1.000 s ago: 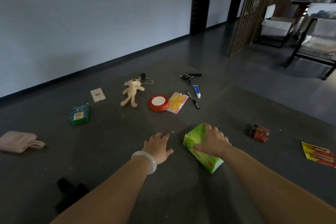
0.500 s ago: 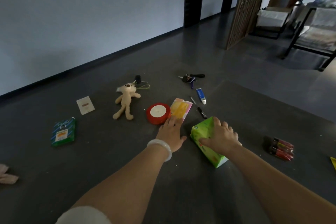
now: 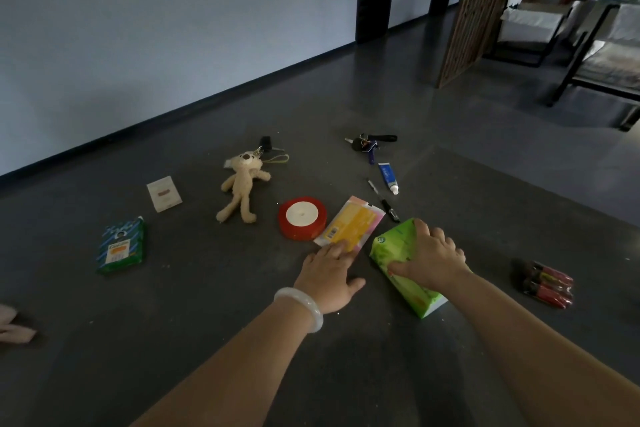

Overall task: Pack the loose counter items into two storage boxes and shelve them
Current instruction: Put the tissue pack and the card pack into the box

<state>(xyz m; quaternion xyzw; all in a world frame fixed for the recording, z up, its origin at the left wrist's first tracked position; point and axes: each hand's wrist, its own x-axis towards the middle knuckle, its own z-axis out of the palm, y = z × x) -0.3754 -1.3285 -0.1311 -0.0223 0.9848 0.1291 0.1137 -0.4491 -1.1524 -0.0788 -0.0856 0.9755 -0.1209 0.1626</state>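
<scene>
Loose items lie scattered on a dark grey surface. My right hand (image 3: 431,258) grips a green tissue pack (image 3: 398,255) from above, thumb on its near side, fingers over the far edge. My left hand (image 3: 329,274), with a white bangle on the wrist, lies flat and its fingertips touch the near end of a yellow and pink packet (image 3: 351,224). Left of the packet sits a red ribbon roll (image 3: 302,217). A cream plush rabbit (image 3: 240,184) lies beyond it. No storage box is in view.
A green and blue pack (image 3: 121,246) and a white card (image 3: 163,193) lie at left, a pink pouch (image 3: 10,322) at the left edge. Keys (image 3: 367,144), a blue tube (image 3: 388,178) and a pen (image 3: 382,199) lie farther off. Red batteries (image 3: 547,284) at right. Chairs (image 3: 588,28) stand at far right.
My left hand has slid forward across the surface onto the yellow and pink packet. My right hand stays on the green tissue pack. The view has shifted forward and right.
</scene>
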